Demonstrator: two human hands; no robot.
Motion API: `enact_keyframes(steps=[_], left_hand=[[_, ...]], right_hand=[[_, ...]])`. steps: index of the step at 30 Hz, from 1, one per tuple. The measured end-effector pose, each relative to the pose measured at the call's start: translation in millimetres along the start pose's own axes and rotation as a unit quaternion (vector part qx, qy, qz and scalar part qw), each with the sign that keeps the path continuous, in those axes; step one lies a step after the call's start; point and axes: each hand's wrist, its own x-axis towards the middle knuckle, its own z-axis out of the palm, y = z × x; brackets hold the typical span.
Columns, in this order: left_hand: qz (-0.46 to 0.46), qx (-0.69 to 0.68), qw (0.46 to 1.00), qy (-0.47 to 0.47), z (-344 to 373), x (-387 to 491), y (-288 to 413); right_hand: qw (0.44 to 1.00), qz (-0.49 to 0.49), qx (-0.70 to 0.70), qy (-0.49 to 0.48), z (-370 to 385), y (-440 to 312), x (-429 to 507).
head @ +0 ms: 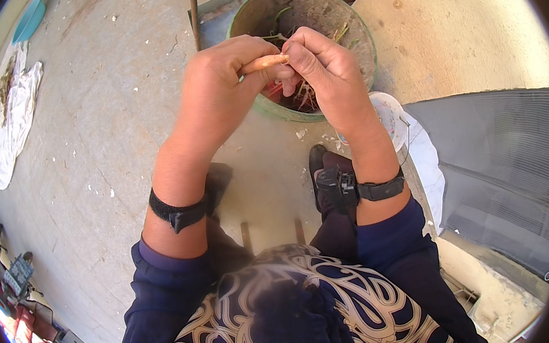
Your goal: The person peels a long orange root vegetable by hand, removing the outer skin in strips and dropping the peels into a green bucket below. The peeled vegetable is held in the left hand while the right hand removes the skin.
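Note:
A slim orange-tan root (264, 63), perhaps a small carrot, lies across the fingers of my left hand (226, 77), gripped between thumb and fingers. The thumb and forefinger of my right hand (326, 67) pinch at the root's right end, close to the left fingertips. Both hands are over a round green-rimmed tub (350, 30), which holds roots, stems and some green stalks. Something red shows inside it, partly covered by the hands.
A white bucket (390, 115) with a wire handle stands beyond my right wrist. A metal tray (220, 15) and thin metal legs are behind the tub. Grey ribbed sheeting (497, 165) lies at right. A white cloth (17, 122) and teal basin (29, 19) are far left.

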Motion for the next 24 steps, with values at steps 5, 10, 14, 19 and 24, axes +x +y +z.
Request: enact_keyframes(steps=[5, 10, 14, 19, 24], left_hand=[[-0.025, -0.021, 0.998, -0.062, -3.5, -0.8, 2.4], [-0.032, -0.079, 0.994, -0.068, -4.8, -1.6, 1.7], [-0.033, -0.09, 0.994, -0.054, -3.6, -2.1, -0.3], [-0.003, -0.079, 0.996, -0.041, -1.6, -2.6, -1.4], [-0.045, -0.146, 0.987, -0.041, -2.5, -3.9, 1.2]], right_hand=[[1.0, 0.021, -0.004, 0.01, 0.9, -0.5, -2.0], [0.993, 0.052, 0.109, 0.005, 4.6, -2.0, -2.1], [0.987, 0.061, 0.152, 0.011, 7.8, 1.1, -0.9], [0.981, 0.054, 0.184, 0.001, 6.9, 3.8, -0.1], [0.984, 0.044, 0.174, -0.024, 5.7, -1.8, -1.6]])
